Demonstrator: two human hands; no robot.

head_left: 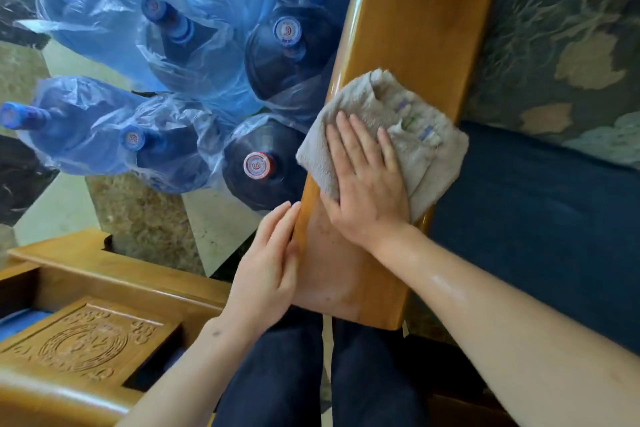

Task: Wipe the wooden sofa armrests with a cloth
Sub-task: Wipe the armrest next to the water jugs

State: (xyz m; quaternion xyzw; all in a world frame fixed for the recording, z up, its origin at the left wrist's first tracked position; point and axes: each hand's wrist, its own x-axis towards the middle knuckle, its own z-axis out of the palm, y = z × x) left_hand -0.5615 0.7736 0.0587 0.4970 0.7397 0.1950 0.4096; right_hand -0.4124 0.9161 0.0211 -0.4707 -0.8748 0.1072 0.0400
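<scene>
The wiping step looks under way. The right hand (367,184) lies flat, fingers spread, pressing the folded grey cloth (384,135) onto the shiny brown wooden armrest (415,21). The left hand (270,270) rests open on the armrest's near edge (steadying, I think). Next, slide the cloth along the armrest, toward its far end.

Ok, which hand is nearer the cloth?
Right. The right hand lies flat on the cloth; the left hand rests on the armrest's near left edge, apart from it.
</scene>
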